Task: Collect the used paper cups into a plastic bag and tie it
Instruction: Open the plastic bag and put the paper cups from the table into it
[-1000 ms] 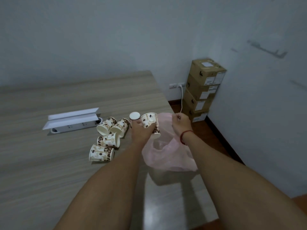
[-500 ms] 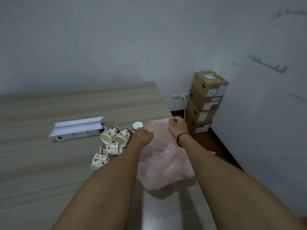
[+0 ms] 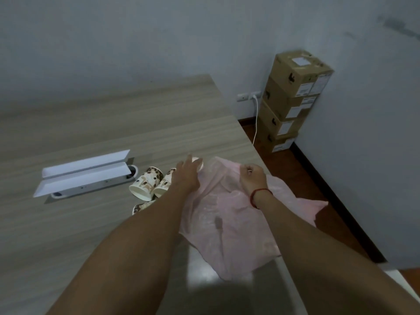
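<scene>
A pink plastic bag [image 3: 227,226] lies slack at the right edge of the wooden table [image 3: 95,130]. My right hand [image 3: 252,177] pinches the bag's rim and holds its mouth up. My left hand [image 3: 186,176] stretches forward with fingers spread, its tips at an upturned paper cup [image 3: 197,160] just left of the bag's mouth. Brown-patterned paper cups lie on their sides left of my left forearm: one [image 3: 145,185], a second [image 3: 164,186] beside it, and a third [image 3: 141,207] partly hidden by the arm. What is inside the bag cannot be made out.
A power-socket unit with raised white flaps [image 3: 86,176] is set into the table left of the cups. Off the table's right edge, stacked cardboard boxes [image 3: 293,98] stand in the corner by a wall socket with a white cable [image 3: 255,114]. The bag's right part overhangs the table edge.
One second ago my left hand held a cup above the bag's mouth; it went into the bag, came out without the cup and now reaches to the upturned cup.
</scene>
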A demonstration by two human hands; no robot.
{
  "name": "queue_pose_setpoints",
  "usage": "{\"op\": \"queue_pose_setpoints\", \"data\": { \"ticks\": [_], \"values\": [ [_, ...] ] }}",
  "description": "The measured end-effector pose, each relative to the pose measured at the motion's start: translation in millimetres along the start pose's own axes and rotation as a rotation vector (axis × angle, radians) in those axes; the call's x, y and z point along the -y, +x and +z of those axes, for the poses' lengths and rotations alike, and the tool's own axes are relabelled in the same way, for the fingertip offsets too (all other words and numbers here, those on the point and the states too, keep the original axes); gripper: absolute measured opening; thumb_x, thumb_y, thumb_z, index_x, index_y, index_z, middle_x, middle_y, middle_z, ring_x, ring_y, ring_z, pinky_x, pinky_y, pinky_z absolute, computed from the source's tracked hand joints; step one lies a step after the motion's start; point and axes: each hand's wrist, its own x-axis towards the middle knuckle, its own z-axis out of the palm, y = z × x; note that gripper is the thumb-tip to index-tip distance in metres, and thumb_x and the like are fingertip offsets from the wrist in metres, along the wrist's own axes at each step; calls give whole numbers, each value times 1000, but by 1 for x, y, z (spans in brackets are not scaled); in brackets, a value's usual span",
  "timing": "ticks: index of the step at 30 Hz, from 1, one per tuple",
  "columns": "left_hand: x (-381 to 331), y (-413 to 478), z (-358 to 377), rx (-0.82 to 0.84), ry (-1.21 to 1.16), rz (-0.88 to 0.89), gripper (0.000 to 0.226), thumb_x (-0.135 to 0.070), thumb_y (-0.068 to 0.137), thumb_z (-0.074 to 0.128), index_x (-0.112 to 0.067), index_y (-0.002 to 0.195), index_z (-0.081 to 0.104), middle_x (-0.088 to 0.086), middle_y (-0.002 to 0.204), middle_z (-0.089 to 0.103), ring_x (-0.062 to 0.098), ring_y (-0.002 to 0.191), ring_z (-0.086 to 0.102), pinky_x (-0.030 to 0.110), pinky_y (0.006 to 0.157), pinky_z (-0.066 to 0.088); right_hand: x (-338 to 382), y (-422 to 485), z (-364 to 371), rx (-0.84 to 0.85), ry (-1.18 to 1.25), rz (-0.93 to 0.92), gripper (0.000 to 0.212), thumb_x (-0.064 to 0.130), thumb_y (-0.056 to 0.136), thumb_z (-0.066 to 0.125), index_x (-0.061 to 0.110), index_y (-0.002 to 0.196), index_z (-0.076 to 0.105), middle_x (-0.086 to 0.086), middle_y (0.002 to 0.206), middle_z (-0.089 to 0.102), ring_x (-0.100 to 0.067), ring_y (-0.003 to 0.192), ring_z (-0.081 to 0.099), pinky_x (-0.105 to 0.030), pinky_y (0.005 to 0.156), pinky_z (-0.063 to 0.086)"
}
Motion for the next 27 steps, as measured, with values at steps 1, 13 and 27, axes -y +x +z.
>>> {"op": "queue_pose_setpoints", "data": {
  "ticks": [1, 13, 27],
  "values": [
    [0, 2, 4, -16, -15, 1, 66, -7, 87, 56, -28, 147, 35, 2, 161, 17, 36, 139, 35, 45, 110, 37, -4, 1, 1, -2, 5, 13, 35, 18, 94, 44, 19, 59, 42, -9, 79, 48, -20, 81, 46, -29, 75, 36],
    [-24, -48, -9, -135, -132, -171, 66, -31, 75, 77, -15, 126, 40, 12, 131, 42, 37, 117, 54, 44, 90, 47, 10, -28, -36, 45, 18, -73, 41, 15, 95, 44, 19, 55, 34, 3, 60, 36, -20, 75, 44, -28, 70, 34],
    [-43, -127, -20, -213, -388, -117, 48, -29, 74, 63, -26, 122, 58, 13, 134, 45, 30, 120, 54, 48, 87, 56, 4, -84, -85, 83, 62, -148, 23, 15, 94, 43, 8, 73, 51, 0, 63, 43, -21, 75, 47, -29, 71, 37]
  ]
}}
